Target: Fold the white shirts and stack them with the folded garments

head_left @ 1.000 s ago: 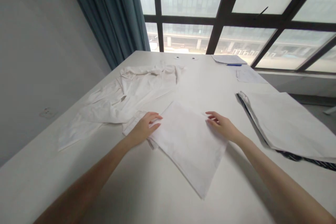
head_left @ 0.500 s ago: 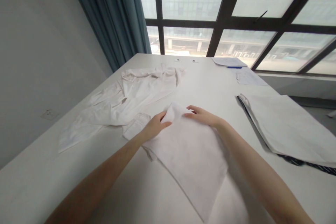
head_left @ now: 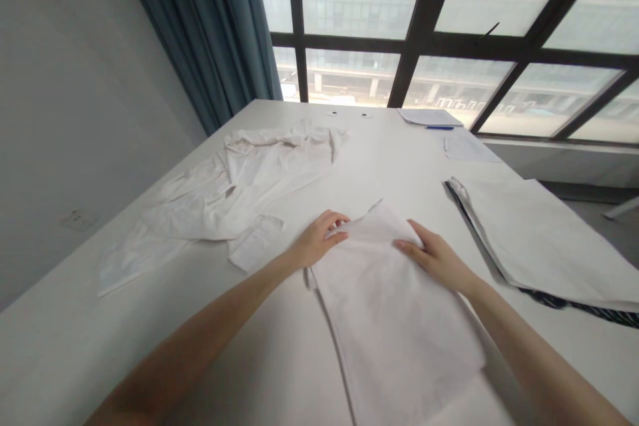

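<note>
A white folded garment [head_left: 394, 306] lies in front of me, its layers stacked; its exact kind does not show. My left hand [head_left: 318, 239] is closed on its upper left edge, thumb on top and fingertips partly hidden behind the fabric. On the upper right side, my right hand [head_left: 439, 258] grips the same garment, with its thumb lying over the cloth and the other fingers around the edge. Left of my left hand, a crumpled white shirt-like garment [head_left: 259, 180] is spread out, one sleeve end [head_left: 255, 243] pointing towards me.
On the right of the white table [head_left: 389, 153] lies a folded white stack [head_left: 544, 239] with a dark patterned layer underneath. Papers [head_left: 429, 117] and a blue pen [head_left: 440, 128] lie at the far right. A blue curtain [head_left: 210, 33] and windows stand behind.
Both hands have moved to the right with the folded garment, and it has turned straighter towards me. My right hand has closed on its right edge. The view has shifted slightly.
</note>
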The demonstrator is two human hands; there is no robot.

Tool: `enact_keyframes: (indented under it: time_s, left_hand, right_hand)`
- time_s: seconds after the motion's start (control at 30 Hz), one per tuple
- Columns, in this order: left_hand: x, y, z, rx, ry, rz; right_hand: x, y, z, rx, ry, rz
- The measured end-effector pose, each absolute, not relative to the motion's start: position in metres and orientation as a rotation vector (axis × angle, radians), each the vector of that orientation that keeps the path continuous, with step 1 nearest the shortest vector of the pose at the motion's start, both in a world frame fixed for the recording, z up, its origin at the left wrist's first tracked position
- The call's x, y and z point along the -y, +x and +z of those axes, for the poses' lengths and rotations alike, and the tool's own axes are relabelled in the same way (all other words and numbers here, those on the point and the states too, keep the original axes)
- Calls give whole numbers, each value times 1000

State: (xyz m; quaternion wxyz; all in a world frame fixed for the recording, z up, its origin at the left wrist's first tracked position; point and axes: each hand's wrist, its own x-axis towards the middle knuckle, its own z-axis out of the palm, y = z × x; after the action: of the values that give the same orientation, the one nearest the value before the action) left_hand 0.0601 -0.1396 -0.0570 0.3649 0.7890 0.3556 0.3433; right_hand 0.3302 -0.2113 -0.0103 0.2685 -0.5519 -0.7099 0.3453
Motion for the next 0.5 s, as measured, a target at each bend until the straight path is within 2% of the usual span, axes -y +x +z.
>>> enact_keyframes:
  time_s: [0.17, 0.33, 0.4, 0.5]
  left_hand:
    - [138, 66, -68, -915, 1954, 979]
    - [140, 66, -75, -892, 2006, 1004]
    - [140, 66, -76, -891, 2019, 995]
    - [139, 66, -76, -910, 2016, 978]
  right_hand:
    - [228, 396, 35, 1436, -1647, 924]
    - [210, 500, 97, 989, -1901, 478]
    - [198, 545, 106, 981, -2087, 392]
    - [186, 601, 85, 1235, -2261, 241]
